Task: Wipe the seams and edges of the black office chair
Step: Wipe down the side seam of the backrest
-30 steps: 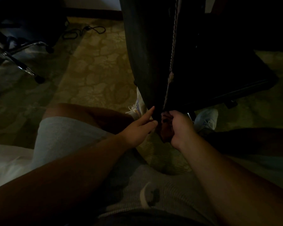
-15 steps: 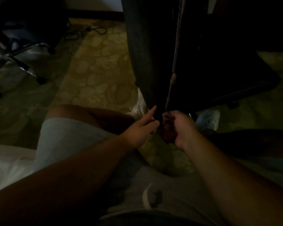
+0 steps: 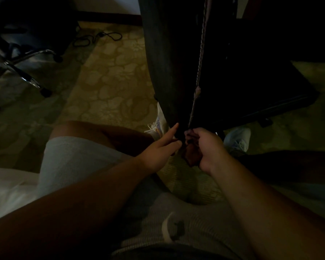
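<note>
The black office chair [image 3: 176, 62] stands right in front of me, its backrest seen edge-on with a pale frayed seam [image 3: 199, 68] running down it to the bottom corner. My left hand [image 3: 160, 147] lies with straight fingers against the lower left edge of the backrest. My right hand [image 3: 204, 149] is curled round a small dark cloth [image 3: 190, 154] just below the seam's bottom end. The scene is dim and the cloth is partly hidden by my fingers.
I sit with my knees apart, in light shorts [image 3: 73, 158]; white shoes [image 3: 236, 139] show under the chair. A second chair's chrome base [image 3: 23, 72] stands at the left on patterned carpet [image 3: 109, 76]. A black cable [image 3: 101, 37] lies near the wall.
Both hands have stayed at the backrest's bottom corner; the right hand with the cloth has shifted only slightly. The view has drifted a little.
</note>
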Motion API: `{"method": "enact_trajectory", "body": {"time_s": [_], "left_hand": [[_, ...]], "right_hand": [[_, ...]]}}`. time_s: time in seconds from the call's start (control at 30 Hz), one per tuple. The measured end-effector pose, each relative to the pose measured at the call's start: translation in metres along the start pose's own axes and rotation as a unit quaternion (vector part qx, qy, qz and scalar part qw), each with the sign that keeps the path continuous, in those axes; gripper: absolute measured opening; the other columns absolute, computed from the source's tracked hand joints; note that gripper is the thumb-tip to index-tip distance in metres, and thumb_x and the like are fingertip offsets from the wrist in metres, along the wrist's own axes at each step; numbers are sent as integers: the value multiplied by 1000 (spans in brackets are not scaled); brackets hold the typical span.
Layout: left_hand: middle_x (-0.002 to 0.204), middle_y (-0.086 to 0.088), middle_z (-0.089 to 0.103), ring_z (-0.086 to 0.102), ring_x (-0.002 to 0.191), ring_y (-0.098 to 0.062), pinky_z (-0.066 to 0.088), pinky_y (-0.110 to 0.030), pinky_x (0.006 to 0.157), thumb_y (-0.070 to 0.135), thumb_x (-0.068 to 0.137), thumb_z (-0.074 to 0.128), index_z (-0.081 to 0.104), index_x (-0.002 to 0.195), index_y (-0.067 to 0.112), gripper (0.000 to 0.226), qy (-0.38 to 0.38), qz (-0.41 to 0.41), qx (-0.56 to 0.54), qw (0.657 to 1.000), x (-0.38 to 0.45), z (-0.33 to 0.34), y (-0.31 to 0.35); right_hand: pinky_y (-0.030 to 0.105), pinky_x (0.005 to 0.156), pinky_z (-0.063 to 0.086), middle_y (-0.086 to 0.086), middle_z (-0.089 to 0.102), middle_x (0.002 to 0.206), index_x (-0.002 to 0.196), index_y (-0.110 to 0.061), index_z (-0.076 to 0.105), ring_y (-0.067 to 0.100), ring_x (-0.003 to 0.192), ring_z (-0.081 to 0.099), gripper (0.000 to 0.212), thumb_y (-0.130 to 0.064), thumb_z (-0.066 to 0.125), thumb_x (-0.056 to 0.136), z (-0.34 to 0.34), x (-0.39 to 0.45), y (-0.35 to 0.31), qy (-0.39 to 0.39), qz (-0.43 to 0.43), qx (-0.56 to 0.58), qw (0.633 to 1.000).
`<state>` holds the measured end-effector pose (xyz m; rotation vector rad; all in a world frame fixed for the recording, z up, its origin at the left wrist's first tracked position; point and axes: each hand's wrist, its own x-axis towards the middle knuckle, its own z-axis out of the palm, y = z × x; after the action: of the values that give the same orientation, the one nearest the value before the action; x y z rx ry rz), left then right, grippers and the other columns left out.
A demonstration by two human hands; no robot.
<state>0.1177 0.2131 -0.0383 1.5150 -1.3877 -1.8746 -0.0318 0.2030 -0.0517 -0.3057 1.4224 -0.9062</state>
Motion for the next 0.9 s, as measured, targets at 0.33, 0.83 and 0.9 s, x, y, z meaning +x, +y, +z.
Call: {"method": "enact_trajectory", "body": {"time_s": [0.33,0.83,0.9], "left_hand": [[137,25,38,49,130,-10,41,-9,77,30,108,39,15,158,43,57,5,-4,8,1000,2,-4,-3],[130,16,51,53,112,0,42,-3,67,30,108,39,18,156,46,55,-2,-11,9,1000,5,-5,-7],[137,17,46,48,124,-7,43,-4,69,33,108,38,17,157,47,54,-3,-8,3,1000,6,-6,-8]], "right_hand": [[34,69,51,7,69,95,109,-13,67,22,84,65,26,-32,53,98,4,-8,-5,37,-23,-12,999],[29,60,45,2,68,80,103,-12,69,17,71,64,25,-31,53,97,11,-12,-8,44,-26,-11,999],[30,60,45,4,68,91,113,-12,67,20,79,63,29,-33,54,97,11,-12,-6,81,-25,13,996]]}}
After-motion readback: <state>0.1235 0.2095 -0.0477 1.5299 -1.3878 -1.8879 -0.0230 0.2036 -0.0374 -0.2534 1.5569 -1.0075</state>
